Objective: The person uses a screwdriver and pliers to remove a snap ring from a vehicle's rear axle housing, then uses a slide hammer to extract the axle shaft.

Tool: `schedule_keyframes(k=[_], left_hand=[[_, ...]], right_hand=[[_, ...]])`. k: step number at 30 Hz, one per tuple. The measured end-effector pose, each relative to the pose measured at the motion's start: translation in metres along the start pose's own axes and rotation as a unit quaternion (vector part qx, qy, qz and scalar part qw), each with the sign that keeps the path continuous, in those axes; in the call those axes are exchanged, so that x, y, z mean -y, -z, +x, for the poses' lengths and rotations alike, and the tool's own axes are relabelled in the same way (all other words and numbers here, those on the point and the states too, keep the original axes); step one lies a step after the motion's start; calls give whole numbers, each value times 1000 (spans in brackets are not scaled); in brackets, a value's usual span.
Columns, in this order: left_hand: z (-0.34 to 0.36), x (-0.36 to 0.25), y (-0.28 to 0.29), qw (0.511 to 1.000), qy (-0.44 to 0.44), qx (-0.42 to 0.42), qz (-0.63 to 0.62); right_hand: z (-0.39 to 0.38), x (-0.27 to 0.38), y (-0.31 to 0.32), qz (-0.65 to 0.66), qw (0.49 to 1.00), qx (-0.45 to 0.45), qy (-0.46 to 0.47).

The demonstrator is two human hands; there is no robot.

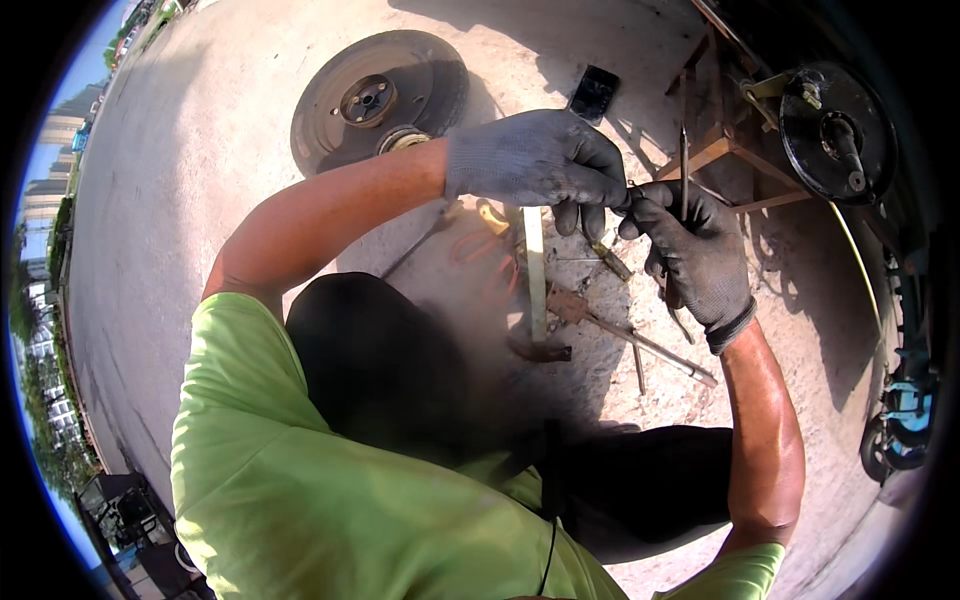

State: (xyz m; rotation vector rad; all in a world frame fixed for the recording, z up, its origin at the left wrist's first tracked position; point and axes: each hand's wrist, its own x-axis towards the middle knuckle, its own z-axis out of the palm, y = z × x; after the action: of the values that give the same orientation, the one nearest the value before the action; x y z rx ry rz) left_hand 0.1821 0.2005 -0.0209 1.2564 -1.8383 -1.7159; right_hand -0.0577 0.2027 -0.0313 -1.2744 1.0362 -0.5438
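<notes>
Both my hands wear dark grey work gloves and meet in front of me, above the tools on the ground. The fingers of my left hand [545, 160] are pinched together at a small dark piece [630, 196], too small to name. My right hand [695, 245] is closed, its fingertips at the same small piece. A thin metal rod [684, 165] stands up out of my right hand, its lower end showing below the palm. Beneath the hands lie a hammer [534, 275] with a pale handle and a long metal bar [655, 350].
A wheel with its tyre [435, 75] lies at the far left, a metal ring [404, 138] by its near edge. A black phone [593, 93] is on the concrete beyond my hands. A rusty metal stand [740, 155] and a round black hub plate [815, 150] are at the right.
</notes>
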Motion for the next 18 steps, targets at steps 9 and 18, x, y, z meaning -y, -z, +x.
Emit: schedule_keyframes(k=[9,18], left_hand=[[4,62,-21,997,10,9,-71],[24,68,-37,980,-5,99,173]], right_hand=[[21,-22,9,-132,981,116,-88],[-79,-97,171,-143,980,-32,-132]])
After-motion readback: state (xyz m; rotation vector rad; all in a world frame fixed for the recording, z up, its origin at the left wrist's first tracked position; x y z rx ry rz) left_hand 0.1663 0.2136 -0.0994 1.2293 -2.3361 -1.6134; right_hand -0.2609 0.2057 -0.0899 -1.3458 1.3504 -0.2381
